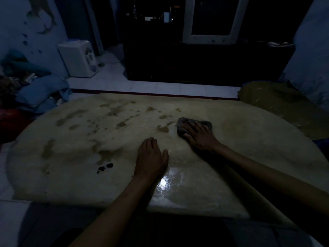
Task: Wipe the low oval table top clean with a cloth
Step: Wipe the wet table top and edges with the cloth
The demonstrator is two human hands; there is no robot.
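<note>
The low oval table [249, 139] fills most of my view, pale and dull in the dim room. Its near middle, in front of me, shines wet, while the far and left parts carry brownish smears [114, 111] and, near my left side, a few small dark blots [106, 167]. So I judge I am mid-wipe, with a good deal of the top not yet cleaned.

My right hand [199, 136] lies flat on the dark cloth [195, 124], a little beyond the centre of the table. Its fingers [189, 128] are spread and pressed down on the cloth rather than pinching it; the cloth sits bunched under my palm, right beside a brown puddle mark [162, 128]. My left hand [151, 157] rests palm down on the bare top nearer to me, fingers together, thumb out to the side, holding nothing and seemingly just bracing me.

Next, I think, the cloth should be pushed left over that nearest stain, with steady downward pressure, then worked on toward the far left smears and the dark blots.
</note>
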